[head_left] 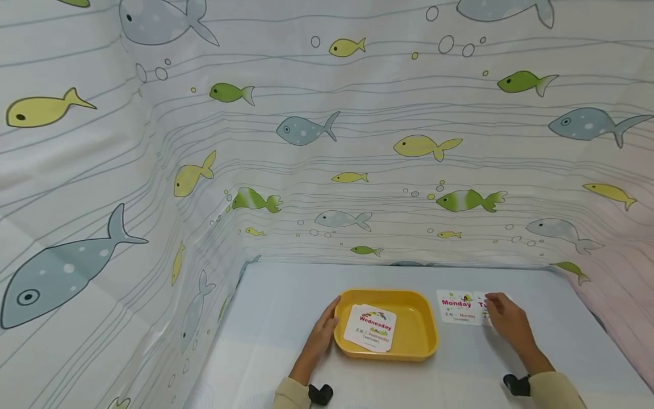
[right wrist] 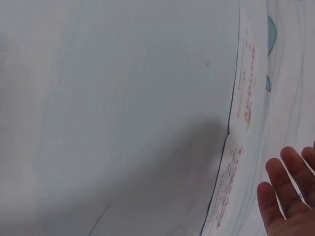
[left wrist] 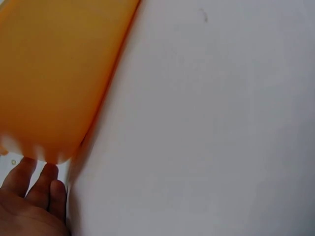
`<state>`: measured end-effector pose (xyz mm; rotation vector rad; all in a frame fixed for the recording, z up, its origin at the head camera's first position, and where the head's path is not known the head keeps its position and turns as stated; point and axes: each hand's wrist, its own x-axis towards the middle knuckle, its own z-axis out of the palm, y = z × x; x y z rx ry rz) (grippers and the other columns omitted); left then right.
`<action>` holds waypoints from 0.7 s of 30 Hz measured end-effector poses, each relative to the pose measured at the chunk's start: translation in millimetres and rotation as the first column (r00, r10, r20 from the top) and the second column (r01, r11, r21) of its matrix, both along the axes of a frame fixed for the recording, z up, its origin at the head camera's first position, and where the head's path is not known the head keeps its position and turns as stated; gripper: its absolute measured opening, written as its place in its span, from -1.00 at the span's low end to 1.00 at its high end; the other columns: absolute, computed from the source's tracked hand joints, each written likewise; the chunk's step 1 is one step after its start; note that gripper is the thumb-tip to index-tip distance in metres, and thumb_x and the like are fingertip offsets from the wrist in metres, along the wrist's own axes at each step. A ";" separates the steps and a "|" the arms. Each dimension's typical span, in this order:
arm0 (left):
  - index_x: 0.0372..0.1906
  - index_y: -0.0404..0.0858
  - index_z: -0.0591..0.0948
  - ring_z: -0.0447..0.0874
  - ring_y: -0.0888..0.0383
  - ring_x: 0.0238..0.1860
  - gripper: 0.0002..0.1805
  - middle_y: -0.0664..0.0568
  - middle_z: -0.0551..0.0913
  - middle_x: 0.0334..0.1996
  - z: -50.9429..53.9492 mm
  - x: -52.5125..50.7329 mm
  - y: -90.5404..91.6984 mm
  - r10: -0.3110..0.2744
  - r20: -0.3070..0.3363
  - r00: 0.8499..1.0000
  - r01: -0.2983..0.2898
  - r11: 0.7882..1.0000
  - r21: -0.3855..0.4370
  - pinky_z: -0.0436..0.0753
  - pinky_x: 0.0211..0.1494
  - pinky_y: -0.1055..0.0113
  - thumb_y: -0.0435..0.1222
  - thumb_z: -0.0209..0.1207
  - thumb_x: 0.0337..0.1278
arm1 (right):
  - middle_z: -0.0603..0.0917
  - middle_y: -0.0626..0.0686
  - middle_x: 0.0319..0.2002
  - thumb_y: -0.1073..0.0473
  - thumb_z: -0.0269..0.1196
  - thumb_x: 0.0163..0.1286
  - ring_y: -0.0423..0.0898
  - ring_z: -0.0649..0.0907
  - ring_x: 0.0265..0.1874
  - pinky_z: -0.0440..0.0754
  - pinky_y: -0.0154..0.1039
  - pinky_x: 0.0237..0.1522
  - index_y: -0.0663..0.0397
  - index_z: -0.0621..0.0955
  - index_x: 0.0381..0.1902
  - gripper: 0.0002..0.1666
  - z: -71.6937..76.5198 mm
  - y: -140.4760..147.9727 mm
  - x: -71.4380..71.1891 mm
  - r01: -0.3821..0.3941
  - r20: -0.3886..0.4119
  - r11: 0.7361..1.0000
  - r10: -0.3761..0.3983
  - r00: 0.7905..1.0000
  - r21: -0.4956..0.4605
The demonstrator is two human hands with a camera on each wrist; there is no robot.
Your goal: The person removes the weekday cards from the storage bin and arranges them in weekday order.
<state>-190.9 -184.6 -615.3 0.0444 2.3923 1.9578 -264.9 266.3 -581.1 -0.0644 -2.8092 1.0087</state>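
“Monday” card, “Tu…” card, right grip spread—“Wednesday” card in tray, left grip—relaxed

Looks like a curtained-off booth; can't tell whether in a home or studio.
Hung with fish-print curtain across frame top and left, around a pale tabletop at bottom centre.

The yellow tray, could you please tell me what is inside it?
Inside the yellow tray lie stacked cards, the top one reading "Wednesday". It hides the faces beneath, so their words and number cannot be told.
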 end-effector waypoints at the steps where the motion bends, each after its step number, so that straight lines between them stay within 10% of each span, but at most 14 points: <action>1: 0.54 0.19 0.22 -0.02 0.03 0.62 -0.44 0.17 0.15 0.57 0.5 -0.2 0.3 0.002 0.000 1.000 -0.002 1.000 -0.001 -0.02 0.65 -0.06 -0.22 -0.16 0.54 | 0.62 0.44 -0.01 0.20 0.02 0.54 0.35 0.61 -0.01 0.65 0.23 -0.05 0.40 0.48 0.14 -0.61 0.5 -2.6 0.6 -0.015 -0.020 1.000 0.015 1.000 0.002; 9: 0.54 0.19 0.21 -0.03 0.04 0.62 -0.43 0.17 0.15 0.58 0.8 -1.6 2.1 -0.004 0.005 1.000 0.004 1.000 0.003 -0.02 0.65 -0.05 -0.22 -0.16 0.54 | 0.72 0.15 -0.31 0.22 0.12 0.49 0.03 0.67 -0.31 0.51 -0.40 -0.48 0.28 0.59 0.02 -0.73 8.7 -23.6 0.3 -0.100 -0.125 0.994 0.104 0.987 0.035; 21: 0.56 0.12 0.20 -0.03 0.00 0.62 -0.43 0.10 0.14 0.58 4.4 -0.4 0.0 -0.014 -0.008 1.000 0.014 1.000 0.012 -0.04 0.64 -0.09 -0.25 -0.17 0.55 | 0.73 0.09 -0.32 0.24 0.18 0.44 -0.11 0.60 -0.39 0.60 -0.51 -0.44 0.21 0.59 0.05 -0.73 16.8 -56.0 -0.9 -0.241 -0.032 0.970 0.241 0.970 0.018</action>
